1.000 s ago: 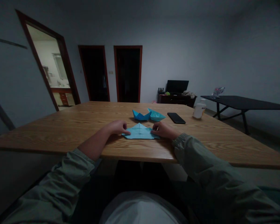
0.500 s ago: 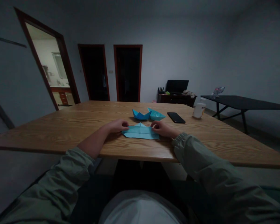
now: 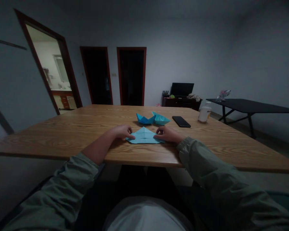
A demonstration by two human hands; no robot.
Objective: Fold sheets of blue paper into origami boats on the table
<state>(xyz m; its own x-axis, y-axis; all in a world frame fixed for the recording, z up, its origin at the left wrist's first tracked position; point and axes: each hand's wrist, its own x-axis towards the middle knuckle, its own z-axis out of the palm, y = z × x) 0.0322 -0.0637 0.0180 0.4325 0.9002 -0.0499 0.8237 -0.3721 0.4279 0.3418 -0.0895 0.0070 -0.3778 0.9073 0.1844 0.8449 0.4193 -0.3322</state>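
Note:
A light blue sheet of folded paper (image 3: 144,136) lies on the wooden table in front of me, its top folded to a point and a crease running across its middle. My left hand (image 3: 123,131) pinches its left end, thumb on top of the paper. At the right end, my right hand (image 3: 167,133) grips the paper between thumb and curled fingers. Just beyond the sheet sit two folded paper boats, a darker blue boat (image 3: 145,120) and a light blue boat (image 3: 161,119), touching or nearly so.
A black phone (image 3: 181,121) lies right of the boats, and a whitish plastic bottle (image 3: 204,113) stands farther right on the wooden table (image 3: 62,134). Beyond are a black table (image 3: 250,105) and a screen (image 3: 182,89) on a dark cabinet.
The paper's lower strip, folded up across the sheet before, now lies down toward me, showing more of the pointed top. Both hands have shifted slightly inward and lower on the paper.

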